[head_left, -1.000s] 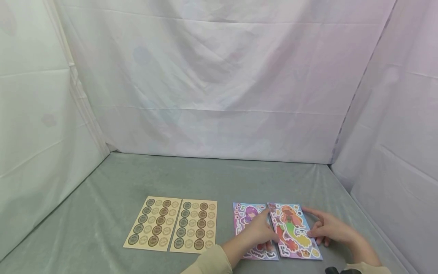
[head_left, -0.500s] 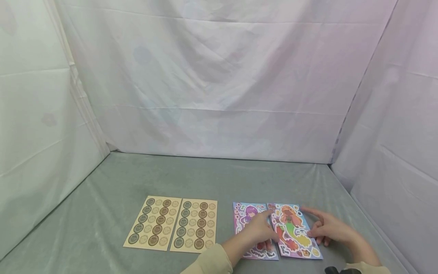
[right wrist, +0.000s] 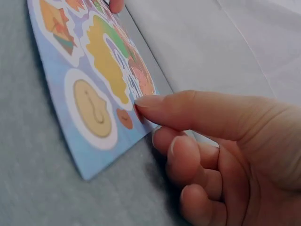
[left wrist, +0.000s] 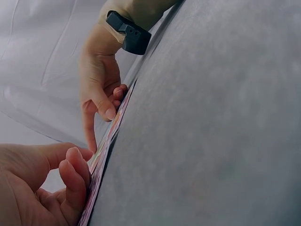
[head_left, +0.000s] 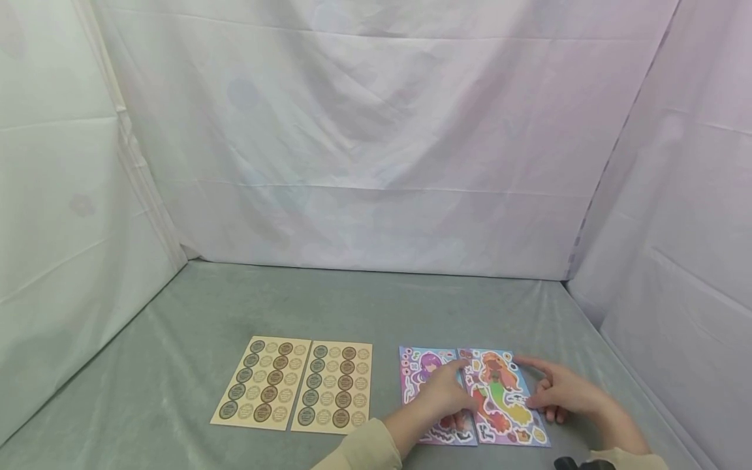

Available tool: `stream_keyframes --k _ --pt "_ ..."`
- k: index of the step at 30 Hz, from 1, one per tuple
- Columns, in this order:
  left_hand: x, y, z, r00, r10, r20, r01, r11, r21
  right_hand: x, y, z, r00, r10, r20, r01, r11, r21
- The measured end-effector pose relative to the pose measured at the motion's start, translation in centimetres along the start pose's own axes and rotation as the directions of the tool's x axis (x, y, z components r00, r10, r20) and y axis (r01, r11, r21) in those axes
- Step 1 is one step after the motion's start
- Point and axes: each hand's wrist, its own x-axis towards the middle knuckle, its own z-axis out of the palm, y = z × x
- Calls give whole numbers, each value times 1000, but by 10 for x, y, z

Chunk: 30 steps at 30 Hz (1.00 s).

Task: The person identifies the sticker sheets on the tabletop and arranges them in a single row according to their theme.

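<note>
A sticker sheet with an orange-haired mermaid [head_left: 499, 395] lies flat on the grey cloth. My left hand [head_left: 443, 395] reaches across a second sheet with a purple-haired figure [head_left: 431, 363], its thumb and forefinger touching the mermaid sheet's left edge. On the other side my right hand [head_left: 566, 388] stretches its forefinger to the top right corner. Its thumb [right wrist: 155, 103] rests on the right margin, and the other fingers curl beside the edge. Part of the purple-haired sheet is hidden under my left hand.
Two cream sheets of round seal stickers, one at the far left [head_left: 261, 382] and one beside it [head_left: 331, 386], lie left of my left sleeve [head_left: 364, 447]. White curtains [head_left: 364, 163] enclose the grey cloth surface [head_left: 352, 300] at the back and sides.
The mermaid sheet has shifted slightly left, so its gap to the purple-haired sheet is narrower. My right hand has moved a little left with it; my left hand stays nearly still.
</note>
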Motion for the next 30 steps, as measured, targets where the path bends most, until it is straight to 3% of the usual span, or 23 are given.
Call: stream_keyframes --k 9,18,25,30 --pt "2 -1 3 999 -23 -24 23 1000 8 1 2 -1 1000 9 13 -9 1000 10" --pt "0 -1 1 1000 -26 -5 26 999 -43 1 4 -1 1000 -8 17 8 1000 11" --pt "-2 1 -5 998 -43 47 48 994 -97 0 -3 2 1000 -22 13 22 1000 -12" --pt "-2 5 -10 994 -74 83 81 994 -75 -2 -8 5 1000 -18 -5 18 999 -51"
